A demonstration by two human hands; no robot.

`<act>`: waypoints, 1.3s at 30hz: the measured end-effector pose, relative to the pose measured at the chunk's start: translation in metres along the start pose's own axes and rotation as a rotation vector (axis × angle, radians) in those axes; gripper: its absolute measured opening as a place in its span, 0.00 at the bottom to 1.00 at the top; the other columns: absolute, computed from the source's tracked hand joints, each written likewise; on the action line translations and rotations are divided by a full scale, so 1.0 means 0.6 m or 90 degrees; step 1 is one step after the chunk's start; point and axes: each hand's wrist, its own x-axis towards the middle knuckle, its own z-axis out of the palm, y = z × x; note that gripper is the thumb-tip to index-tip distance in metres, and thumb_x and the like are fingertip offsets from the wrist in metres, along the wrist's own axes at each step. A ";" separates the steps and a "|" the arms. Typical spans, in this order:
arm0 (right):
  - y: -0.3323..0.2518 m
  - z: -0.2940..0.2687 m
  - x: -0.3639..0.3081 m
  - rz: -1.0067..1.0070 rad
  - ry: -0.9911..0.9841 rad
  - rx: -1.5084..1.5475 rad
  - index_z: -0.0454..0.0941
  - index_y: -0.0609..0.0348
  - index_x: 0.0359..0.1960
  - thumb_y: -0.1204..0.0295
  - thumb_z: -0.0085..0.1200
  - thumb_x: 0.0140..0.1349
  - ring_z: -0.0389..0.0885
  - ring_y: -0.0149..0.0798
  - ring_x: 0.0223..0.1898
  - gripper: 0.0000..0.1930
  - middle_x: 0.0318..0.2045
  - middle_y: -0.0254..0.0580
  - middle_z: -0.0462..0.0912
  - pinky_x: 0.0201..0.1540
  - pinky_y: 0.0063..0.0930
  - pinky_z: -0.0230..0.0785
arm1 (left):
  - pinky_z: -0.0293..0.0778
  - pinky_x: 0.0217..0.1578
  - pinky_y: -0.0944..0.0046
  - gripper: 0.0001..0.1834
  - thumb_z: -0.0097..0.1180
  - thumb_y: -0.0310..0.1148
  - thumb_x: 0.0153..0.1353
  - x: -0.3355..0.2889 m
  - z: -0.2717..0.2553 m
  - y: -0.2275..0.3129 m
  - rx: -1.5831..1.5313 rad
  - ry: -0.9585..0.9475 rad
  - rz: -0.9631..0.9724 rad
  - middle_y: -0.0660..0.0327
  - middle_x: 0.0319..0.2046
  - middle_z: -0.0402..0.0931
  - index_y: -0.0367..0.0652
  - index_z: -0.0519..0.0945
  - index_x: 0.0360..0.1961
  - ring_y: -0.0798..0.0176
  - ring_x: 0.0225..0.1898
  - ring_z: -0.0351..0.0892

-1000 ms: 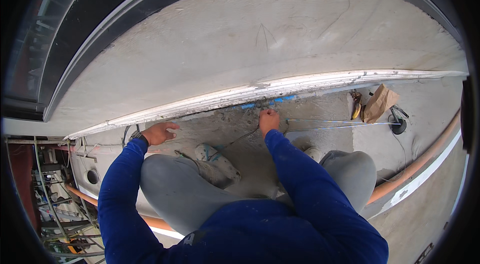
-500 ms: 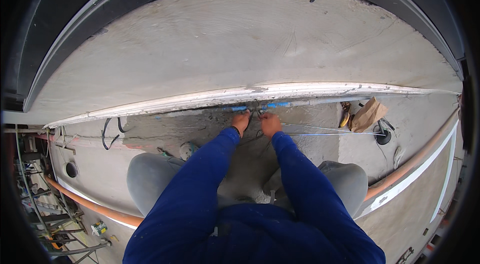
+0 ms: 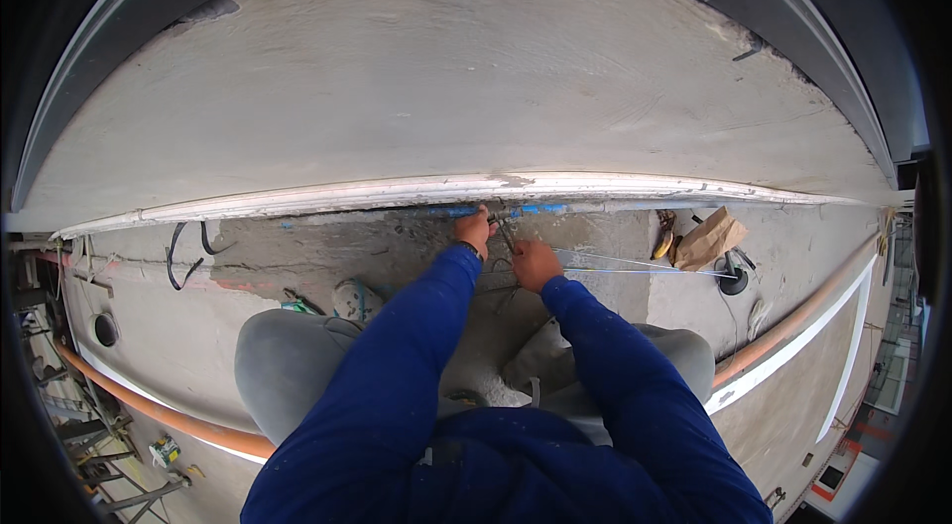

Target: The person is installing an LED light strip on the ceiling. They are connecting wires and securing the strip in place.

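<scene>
While close together in the head view, left hand (image 3: 472, 231) and right hand (image 3: 536, 266) near blue strip (image 3: 540, 209), thin dark piece (image 3: 507, 235) between both, right fingers curled around its near end, left fingers' grip impossible to tell.

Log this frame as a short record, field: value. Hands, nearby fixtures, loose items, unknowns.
Left hand: at the wall base, fingers bent
Right hand: curled, beside the left and nearer the body
Between hands: thin dark piece
Wall base: white strips, with blue pipe below
Right side: brown paper bag, black round object
Strings: pale strings from near the right hand toward the round object
Left side: bent black cable
Unclear: what either grip holds
</scene>
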 end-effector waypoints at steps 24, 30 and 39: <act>-0.005 0.079 0.111 0.013 0.301 0.020 0.85 0.63 0.37 0.66 0.60 0.64 0.88 0.54 0.35 0.11 0.32 0.53 0.88 0.40 0.48 0.77 | 0.80 0.42 0.46 0.15 0.67 0.42 0.57 0.022 0.008 -0.054 0.535 0.090 0.309 0.42 0.32 0.85 0.38 0.88 0.28 0.41 0.39 0.87; 0.026 0.082 0.126 0.007 0.263 -0.046 0.85 0.64 0.38 0.64 0.58 0.66 0.87 0.58 0.39 0.14 0.37 0.57 0.88 0.44 0.51 0.76 | 0.78 0.36 0.45 0.15 0.69 0.40 0.53 0.033 -0.005 -0.071 0.479 -0.021 0.320 0.43 0.28 0.84 0.37 0.87 0.25 0.42 0.33 0.86; -0.032 0.131 0.118 -0.105 0.206 0.023 0.85 0.63 0.38 0.66 0.58 0.64 0.88 0.58 0.37 0.12 0.35 0.55 0.89 0.41 0.51 0.78 | 0.77 0.43 0.43 0.12 0.60 0.36 0.63 0.173 -0.111 -0.187 1.035 0.285 0.603 0.47 0.35 0.86 0.41 0.89 0.28 0.51 0.38 0.85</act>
